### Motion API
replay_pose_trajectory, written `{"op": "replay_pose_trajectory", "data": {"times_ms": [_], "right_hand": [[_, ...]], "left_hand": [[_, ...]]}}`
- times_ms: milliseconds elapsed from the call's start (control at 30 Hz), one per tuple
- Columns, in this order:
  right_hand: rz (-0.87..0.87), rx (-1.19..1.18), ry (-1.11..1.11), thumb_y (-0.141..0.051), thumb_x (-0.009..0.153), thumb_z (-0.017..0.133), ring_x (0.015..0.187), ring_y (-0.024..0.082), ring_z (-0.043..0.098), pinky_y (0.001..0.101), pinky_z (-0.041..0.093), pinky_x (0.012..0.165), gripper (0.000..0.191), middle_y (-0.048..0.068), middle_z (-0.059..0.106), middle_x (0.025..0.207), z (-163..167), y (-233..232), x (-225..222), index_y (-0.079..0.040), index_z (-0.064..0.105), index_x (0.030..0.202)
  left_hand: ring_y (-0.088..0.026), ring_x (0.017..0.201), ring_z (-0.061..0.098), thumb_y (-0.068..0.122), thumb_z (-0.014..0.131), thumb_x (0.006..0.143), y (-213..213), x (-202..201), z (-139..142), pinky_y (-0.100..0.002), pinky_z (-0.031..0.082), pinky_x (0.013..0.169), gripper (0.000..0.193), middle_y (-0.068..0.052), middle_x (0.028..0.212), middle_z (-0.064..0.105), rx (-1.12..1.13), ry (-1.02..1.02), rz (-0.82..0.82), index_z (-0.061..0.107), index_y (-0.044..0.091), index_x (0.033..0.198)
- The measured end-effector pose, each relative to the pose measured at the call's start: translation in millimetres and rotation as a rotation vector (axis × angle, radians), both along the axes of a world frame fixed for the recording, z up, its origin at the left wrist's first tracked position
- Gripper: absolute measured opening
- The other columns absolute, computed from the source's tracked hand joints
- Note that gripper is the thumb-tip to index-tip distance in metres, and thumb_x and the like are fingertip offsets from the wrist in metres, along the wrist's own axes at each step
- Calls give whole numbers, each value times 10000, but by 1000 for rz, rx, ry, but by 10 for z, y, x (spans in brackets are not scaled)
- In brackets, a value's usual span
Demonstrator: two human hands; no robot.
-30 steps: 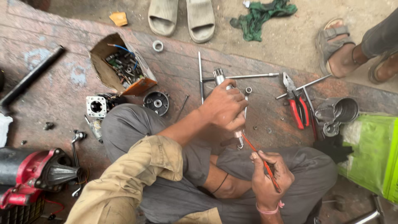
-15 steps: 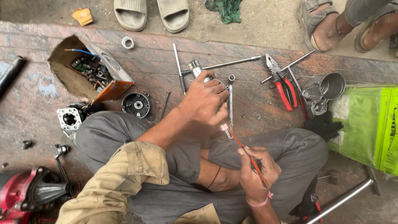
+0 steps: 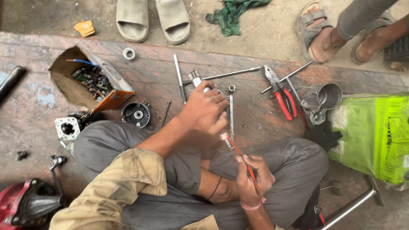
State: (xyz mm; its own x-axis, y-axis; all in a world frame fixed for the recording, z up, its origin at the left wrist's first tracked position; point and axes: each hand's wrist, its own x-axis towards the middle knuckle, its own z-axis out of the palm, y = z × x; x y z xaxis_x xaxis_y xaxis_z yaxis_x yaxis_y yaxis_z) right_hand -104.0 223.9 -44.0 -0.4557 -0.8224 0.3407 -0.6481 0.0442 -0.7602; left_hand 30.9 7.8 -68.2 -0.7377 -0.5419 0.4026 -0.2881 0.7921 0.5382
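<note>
While the left hand (image 3: 206,111) grips a metal part (image 3: 226,140), the right hand (image 3: 252,179) holds a screwdriver (image 3: 243,159).

We cannot make out the small metal part (image 3: 207,90) clasped in the left hand (image 3: 206,111), whose fingers cover most of it, nor where the red-handled tool's (image 3: 243,159) tip meets it under that hand. The right hand (image 3: 251,176) hides the tool's lower handle, while the red machine (image 3: 21,204) at bottom left and the green package (image 3: 375,136) at right run off the frame. We cannot identify the tiny pieces inside the torn cardboard box (image 3: 111,91).
</note>
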Motion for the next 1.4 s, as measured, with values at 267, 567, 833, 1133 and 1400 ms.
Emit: {"op": "replay_pose_trajectory", "data": {"times_ms": [267, 567, 833, 1133, 1400], "right_hand": [[-68, -90, -37, 24, 907, 800, 776, 195, 725, 269, 568, 649, 193, 135, 712, 911, -269, -48, 145, -7, 612, 936], [62, -39, 187, 41, 841, 834, 783, 273, 725, 342, 563, 674, 202, 151, 710, 876, 9, 10, 22, -13, 653, 913], [238, -124, 287, 106, 847, 796, 785, 270, 744, 344, 574, 664, 186, 139, 720, 869, 50, -127, 40, 1, 662, 920], [217, -134, 254, 108, 851, 796, 798, 261, 756, 332, 589, 672, 202, 133, 724, 874, 83, -83, 3, -14, 647, 913], [183, -38, 219, 71, 825, 820, 735, 253, 718, 335, 542, 633, 204, 127, 717, 858, 116, -94, -44, -27, 668, 921]], "left_hand": [[-300, 761, 655, 309, 593, 733, 8, 1, -47, -502, 432, 965, 293, -116, 732, 675, -22, 9, 20, 692, 36, 779], [-303, 746, 652, 317, 597, 713, -14, 11, -72, -490, 434, 936, 282, -117, 721, 667, -36, 32, 10, 674, 48, 749], [-302, 754, 654, 322, 604, 717, -13, 18, -98, -488, 435, 945, 289, -118, 733, 666, -72, 33, 9, 668, 42, 752], [-306, 744, 655, 324, 588, 721, -23, 17, -103, -488, 432, 958, 302, -121, 727, 672, -45, 14, 10, 678, 39, 761], [-301, 763, 662, 341, 585, 715, -16, 8, -85, -497, 423, 974, 338, -118, 751, 690, -72, 7, 6, 699, 34, 801]]}}
